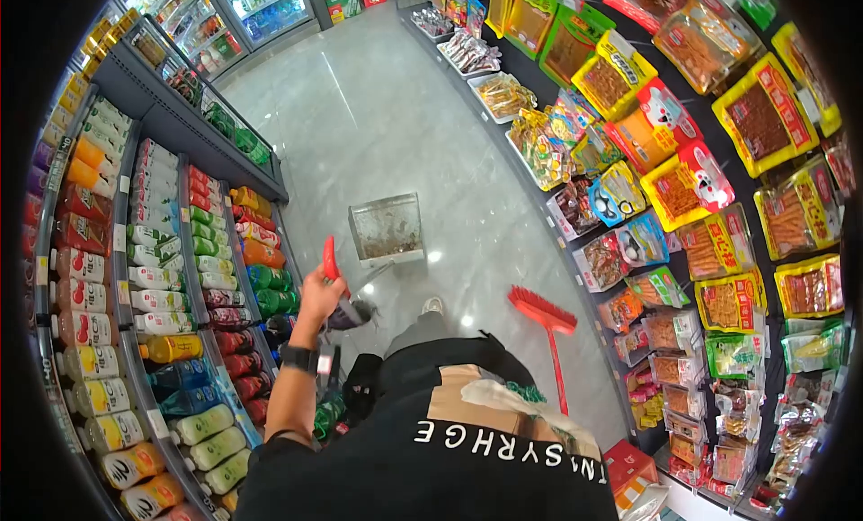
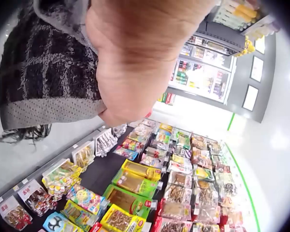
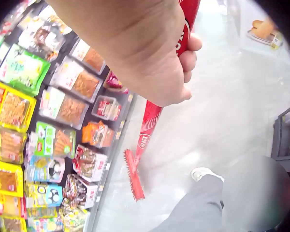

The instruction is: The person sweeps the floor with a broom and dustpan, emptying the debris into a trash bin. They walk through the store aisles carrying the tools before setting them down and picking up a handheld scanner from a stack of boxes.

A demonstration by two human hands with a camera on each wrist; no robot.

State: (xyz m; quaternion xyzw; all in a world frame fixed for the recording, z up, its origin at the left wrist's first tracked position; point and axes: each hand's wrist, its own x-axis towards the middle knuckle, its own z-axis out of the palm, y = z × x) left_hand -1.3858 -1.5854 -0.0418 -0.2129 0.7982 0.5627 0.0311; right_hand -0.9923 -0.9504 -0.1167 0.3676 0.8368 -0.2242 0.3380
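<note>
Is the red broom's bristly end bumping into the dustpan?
Apart. The head view shows a wide stretch of grey floor between the broom head and the dustpan.

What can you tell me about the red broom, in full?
The broom looks red all over, with a wide bristled head and a smooth, plastic-looking handle bearing white lettering and fine lines. The right hand grips the handle. It slants down, head lowest, above the grey floor beside the snack shelves; whether the bristles touch down, I cannot tell.
</note>
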